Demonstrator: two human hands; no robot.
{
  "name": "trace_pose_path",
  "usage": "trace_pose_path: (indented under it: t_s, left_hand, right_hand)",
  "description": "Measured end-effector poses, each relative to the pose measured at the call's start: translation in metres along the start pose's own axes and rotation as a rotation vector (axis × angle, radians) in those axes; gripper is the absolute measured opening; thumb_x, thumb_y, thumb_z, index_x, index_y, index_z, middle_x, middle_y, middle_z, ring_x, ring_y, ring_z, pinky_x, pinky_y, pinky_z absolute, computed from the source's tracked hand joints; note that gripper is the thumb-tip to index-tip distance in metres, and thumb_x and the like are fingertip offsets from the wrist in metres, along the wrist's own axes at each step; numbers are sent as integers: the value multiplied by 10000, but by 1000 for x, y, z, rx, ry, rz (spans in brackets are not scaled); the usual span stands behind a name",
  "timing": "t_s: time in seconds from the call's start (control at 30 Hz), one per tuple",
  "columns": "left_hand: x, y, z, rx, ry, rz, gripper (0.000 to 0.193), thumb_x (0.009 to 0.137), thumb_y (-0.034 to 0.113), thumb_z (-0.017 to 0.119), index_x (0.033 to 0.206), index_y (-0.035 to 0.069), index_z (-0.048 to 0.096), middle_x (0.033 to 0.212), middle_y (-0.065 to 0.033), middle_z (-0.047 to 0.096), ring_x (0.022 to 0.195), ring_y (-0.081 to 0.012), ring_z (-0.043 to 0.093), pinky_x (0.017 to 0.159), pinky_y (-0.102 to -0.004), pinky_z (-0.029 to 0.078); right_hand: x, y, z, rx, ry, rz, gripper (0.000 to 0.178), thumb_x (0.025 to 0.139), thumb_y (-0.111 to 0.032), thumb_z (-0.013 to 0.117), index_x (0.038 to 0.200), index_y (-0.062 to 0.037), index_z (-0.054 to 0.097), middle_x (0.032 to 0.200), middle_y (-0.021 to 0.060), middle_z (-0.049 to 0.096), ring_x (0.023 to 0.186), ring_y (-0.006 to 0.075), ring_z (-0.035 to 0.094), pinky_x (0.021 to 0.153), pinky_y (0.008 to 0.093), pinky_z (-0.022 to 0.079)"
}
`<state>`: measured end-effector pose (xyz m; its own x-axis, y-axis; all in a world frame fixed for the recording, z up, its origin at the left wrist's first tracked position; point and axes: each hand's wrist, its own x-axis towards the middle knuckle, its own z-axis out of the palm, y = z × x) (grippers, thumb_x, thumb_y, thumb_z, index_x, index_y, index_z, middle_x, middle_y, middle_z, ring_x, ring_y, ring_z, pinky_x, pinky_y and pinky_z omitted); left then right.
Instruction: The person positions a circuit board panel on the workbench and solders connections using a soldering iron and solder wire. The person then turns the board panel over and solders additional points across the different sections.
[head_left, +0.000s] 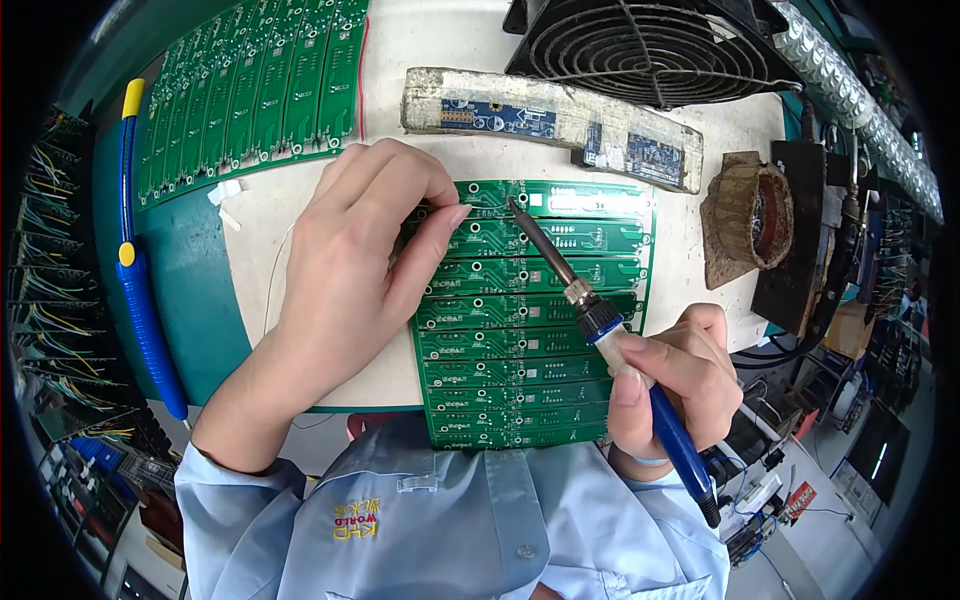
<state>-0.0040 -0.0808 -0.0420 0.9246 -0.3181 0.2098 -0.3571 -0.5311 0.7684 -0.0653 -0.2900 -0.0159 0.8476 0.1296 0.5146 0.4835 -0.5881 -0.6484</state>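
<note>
A green circuit board panel (pixel 540 342), made of several long strips, lies in front of me and reaches down to my shirt. My right hand (pixel 680 385) is closed around the handle of a soldering iron (pixel 600 325). The iron slants up and left, its tip at the panel's top strip near a row of holes. My left hand (pixel 365 235) pinches thumb and forefinger together just left of that tip, over the panel's upper left corner. A thin solder wire (pixel 272 275) loops out left of this hand; its end at the fingertips is hardly visible.
Another green panel (pixel 255 85) lies at the far left. A blue pen-shaped tool with a yellow end (pixel 145 310) rests on the green mat (pixel 205 290). Behind the work are a taped bar with blue boards (pixel 550 118) and a black fan (pixel 650 50). A brown round holder (pixel 755 215) stands right.
</note>
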Motion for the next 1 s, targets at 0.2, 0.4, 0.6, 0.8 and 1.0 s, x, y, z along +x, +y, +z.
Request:
trace_pose_path:
  t_s: [0.2, 0.4, 0.6, 0.8, 1.0]
  left_hand:
    - [-3, 3, -5, 21, 6, -20, 113, 730, -27, 583, 805, 34, 523, 799, -47, 546, 663, -185, 456, 726, -266, 375]
    - [-7, 12, -13, 14, -32, -33, 83, 750, -24, 576, 803, 16, 528, 858, -78, 574, 748, -185, 484, 737, -271, 390]
    - [-10, 9, -8, -7, -77, 20, 124, 724, -27, 577, 816, 32, 518, 834, -50, 563, 624, -172, 444, 739, -267, 352]
    - [-11, 10, -5, -28, -72, 12, 126, 724, -33, 575, 814, 35, 519, 827, -48, 558, 627, -171, 446, 732, -259, 352]
    - [-12, 9, -2, -17, -73, -10, 124, 727, -38, 576, 810, 37, 522, 822, -45, 547, 641, -178, 448, 726, -263, 358]
  right_hand:
    - [-3, -3, 2, -24, 4, 10, 108, 701, -135, 632, 760, -48, 609, 539, 21, 565, 416, 108, 395, 590, 259, 345]
    - [-8, -2, -6, -14, 114, 6, 91, 711, -149, 634, 728, -63, 609, 512, 2, 555, 394, 97, 390, 567, 245, 338]
    - [-17, -11, -11, -15, 158, 11, 82, 719, -156, 633, 699, -81, 608, 481, -19, 541, 372, 83, 384, 546, 232, 333]
    - [-18, -14, -5, -23, 136, 35, 73, 707, -149, 638, 711, -80, 614, 478, -20, 541, 368, 80, 378, 545, 232, 331]
    - [-16, -10, -3, -29, 81, 24, 81, 686, -143, 650, 722, -76, 623, 484, -17, 547, 369, 83, 380, 545, 229, 329]
